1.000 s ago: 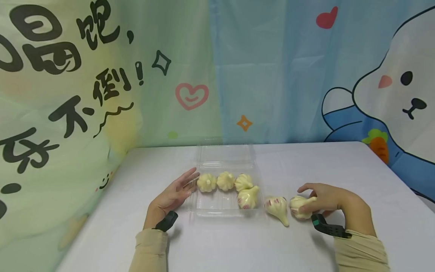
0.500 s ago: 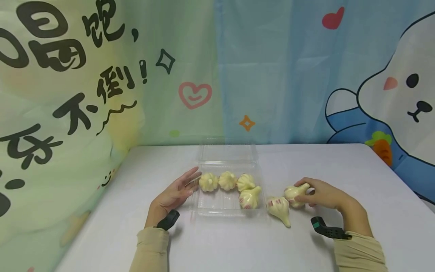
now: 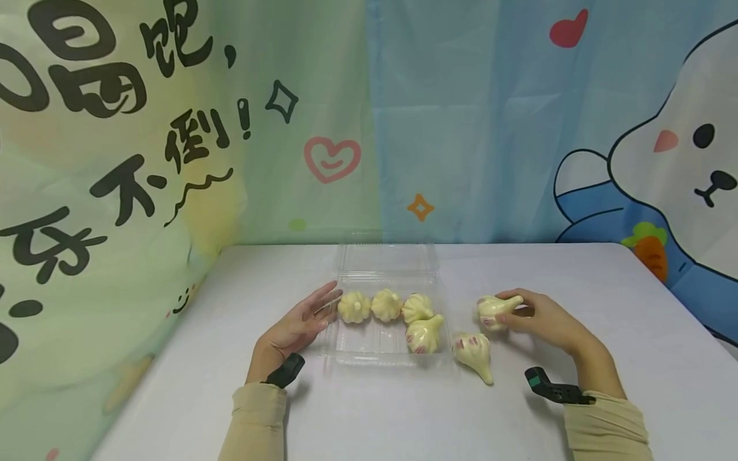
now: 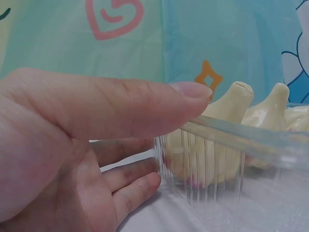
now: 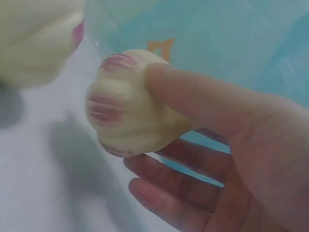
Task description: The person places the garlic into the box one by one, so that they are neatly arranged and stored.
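Observation:
My right hand pinches a garlic bulb between thumb and fingers, above the table to the right of a clear plastic box. Purple streaks mark the pale bulb, and its stem points back toward the palm. My left hand rests at the box's left side, its thumb laid straight at the rim and its other fingers extended along the outer wall. Inside the box, three garlic bulbs form a back row, with another bulb in front at the right.
One more garlic bulb lies on the white table just right of the box, stem toward the front. The box's clear lid is folded back behind it. A printed curtain hangs behind the table.
My right hand has taken hold of the rightmost garlic bulb, lifted it and carried it leftward and back. My left hand has stayed at the box.

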`<state>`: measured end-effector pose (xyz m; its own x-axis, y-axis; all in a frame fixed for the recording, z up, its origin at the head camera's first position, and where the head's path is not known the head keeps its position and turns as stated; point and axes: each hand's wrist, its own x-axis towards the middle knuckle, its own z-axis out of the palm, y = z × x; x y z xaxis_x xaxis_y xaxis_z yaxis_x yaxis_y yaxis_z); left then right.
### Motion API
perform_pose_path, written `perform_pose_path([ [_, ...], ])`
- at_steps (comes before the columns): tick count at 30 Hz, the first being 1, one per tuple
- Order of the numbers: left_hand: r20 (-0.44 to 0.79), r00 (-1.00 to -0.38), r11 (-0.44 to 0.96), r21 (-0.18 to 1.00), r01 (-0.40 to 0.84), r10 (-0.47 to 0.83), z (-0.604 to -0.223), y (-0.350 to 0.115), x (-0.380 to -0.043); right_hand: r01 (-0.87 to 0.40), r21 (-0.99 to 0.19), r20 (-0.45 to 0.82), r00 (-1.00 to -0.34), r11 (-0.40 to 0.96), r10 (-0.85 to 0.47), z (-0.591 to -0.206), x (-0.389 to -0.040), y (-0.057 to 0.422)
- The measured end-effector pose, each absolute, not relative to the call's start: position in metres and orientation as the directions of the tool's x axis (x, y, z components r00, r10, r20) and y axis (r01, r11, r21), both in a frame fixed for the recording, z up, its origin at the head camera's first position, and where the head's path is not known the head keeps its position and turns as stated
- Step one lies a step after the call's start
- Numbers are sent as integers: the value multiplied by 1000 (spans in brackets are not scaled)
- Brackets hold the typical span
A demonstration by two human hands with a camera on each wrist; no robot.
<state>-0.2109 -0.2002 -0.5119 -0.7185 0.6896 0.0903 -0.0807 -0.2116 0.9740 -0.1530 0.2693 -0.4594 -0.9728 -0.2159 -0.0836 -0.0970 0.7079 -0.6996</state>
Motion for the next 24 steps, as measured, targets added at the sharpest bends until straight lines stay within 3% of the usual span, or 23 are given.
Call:
perform_pose_path([
  [8, 78, -720, -204, 975, -91, 690, -512, -201, -213, -121, -701, -4, -985, 703, -174, -427, -150, 240],
  [16, 82, -721, -210, 973, -91, 689, -510, -201, -213, -335, -691, 165, -936, 640, -312, -409, -142, 175],
  [24, 87, -721, -230, 968, -103, 688, -513, -200, -212, -428, -625, 204, -897, 653, -392, -421, -134, 115],
])
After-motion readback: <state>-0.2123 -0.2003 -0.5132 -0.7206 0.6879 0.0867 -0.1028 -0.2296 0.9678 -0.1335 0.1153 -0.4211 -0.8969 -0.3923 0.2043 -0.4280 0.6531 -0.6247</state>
